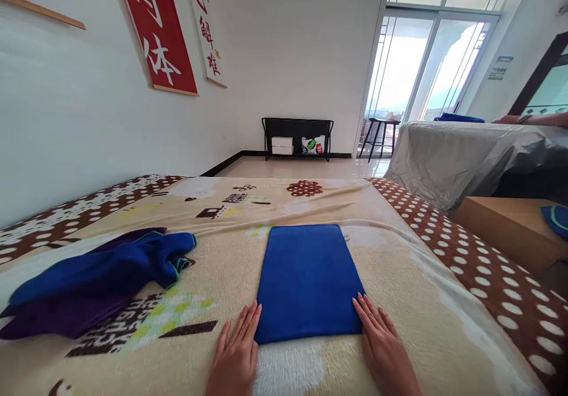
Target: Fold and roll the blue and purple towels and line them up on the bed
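Observation:
A blue cloth (308,280), shaped into a neat flat rectangle, lies on the patterned blanket (231,254) in front of me. My left hand (236,348) rests by its near left corner, fingers stretched out with the tips at the edge. On the opposite side, my right hand (384,340) lies with extended fingers, its fingertips touching the near right edge. Neither hand grips anything. Off to the left, a crumpled blue cloth (119,266) with a light green edge lies over a dark purple cloth (57,319).
A cardboard box (497,221) stands right of the blanket. Behind it is a table under a grey plastic cover (437,153), with blue cloth (459,118) and another person's arm (539,119) on it. A black rack (297,129) and a stool (380,135) stand farther back.

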### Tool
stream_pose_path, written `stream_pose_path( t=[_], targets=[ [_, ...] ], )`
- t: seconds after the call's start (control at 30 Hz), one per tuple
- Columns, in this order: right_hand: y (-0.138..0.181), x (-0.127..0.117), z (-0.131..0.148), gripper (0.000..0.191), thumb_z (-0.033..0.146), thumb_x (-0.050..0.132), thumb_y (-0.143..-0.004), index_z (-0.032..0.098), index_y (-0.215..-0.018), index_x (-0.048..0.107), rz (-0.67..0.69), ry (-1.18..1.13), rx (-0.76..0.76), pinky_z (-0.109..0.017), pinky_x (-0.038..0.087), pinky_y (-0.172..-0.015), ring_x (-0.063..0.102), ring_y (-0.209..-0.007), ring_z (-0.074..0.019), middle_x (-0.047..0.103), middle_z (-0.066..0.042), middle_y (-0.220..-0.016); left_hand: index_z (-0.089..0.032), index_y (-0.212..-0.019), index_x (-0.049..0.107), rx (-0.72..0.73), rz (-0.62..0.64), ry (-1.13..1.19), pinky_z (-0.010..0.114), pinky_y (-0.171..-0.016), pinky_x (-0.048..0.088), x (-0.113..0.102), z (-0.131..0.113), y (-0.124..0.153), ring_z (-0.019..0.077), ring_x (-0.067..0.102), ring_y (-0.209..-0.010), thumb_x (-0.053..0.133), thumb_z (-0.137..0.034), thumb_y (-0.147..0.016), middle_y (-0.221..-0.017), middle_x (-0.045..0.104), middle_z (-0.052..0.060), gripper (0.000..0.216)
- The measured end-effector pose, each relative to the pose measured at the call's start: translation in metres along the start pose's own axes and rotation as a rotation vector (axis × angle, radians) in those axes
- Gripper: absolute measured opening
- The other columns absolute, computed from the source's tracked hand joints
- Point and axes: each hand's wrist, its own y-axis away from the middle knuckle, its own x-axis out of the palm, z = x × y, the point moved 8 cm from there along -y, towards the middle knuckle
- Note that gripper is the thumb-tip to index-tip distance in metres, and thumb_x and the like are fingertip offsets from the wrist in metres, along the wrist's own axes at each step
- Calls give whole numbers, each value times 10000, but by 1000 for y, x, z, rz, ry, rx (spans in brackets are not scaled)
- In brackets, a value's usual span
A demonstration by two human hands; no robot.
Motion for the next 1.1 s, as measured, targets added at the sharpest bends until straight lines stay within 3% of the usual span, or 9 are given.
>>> stream_pose_path(
  t=[0.2, 0.5, 0.83, 0.9, 1.0, 1.1],
  targets=[
    [1, 2, -1, 578, 202, 317, -965, 265, -1539, 313, -28, -3, 7, -417, 292, -1195, 308, -1463, -167, 319, 31, -1577, -355, -1539, 185, 8, -64, 36, 457, -1177, 285, -6, -1, 4, 185, 440, -1397, 337, -114, -928, -1532, 435, -47, 674],
    [0, 4, -3, 567, 215, 315, -972, 266, -1536, 327, -46, 12, -2, -415, 309, -1185, 339, -1449, -175, 354, 16, -1564, -302, -1508, 318, 1, -43, -33, 444, -1174, 287, -5, -3, 3, 176, 449, -1386, 328, -114, -920, -1523, 445, -33, 618],
    [2, 5, -3, 620, 183, 343, -938, 264, -1552, 296, -80, 59, -38, -402, 356, -1151, 381, -1427, -175, 354, 8, -1563, -311, -1539, 232, 63, -88, -34, 444, -1138, 340, 3, 4, 5, 193, 471, -1373, 363, -99, -892, -1527, 443, -29, 693],
    [4, 7, -6, 643, 165, 361, -910, 255, -1545, 318, -116, 81, -46, -416, 367, -1136, 412, -1410, -189, 372, -1, -1552, -323, -1552, 191, 91, -100, -26, 425, -1125, 358, 1, 7, 6, 189, 486, -1362, 378, -94, -893, -1522, 452, -26, 722],
    [2, -1, 1, 686, 128, 393, -846, 231, -1524, 369, -267, 103, -98, -455, 381, -1102, 511, -1334, -235, 449, -41, -1504, -332, -1561, 179, 132, -216, -16, 393, -1113, 366, -12, 4, 4, 181, 524, -1328, 386, -83, -895, -1487, 501, -15, 741],
    [-11, -9, 36, 729, 87, 408, -814, 203, -1532, 349, -351, 88, -228, -426, 402, -1077, 532, -1315, -236, 451, -58, -1501, -285, -1561, 227, 214, -320, 11, 360, -1126, 349, -25, -26, -6, 172, 509, -1342, 379, -76, -898, -1472, 523, 9, 711]
  ],
)
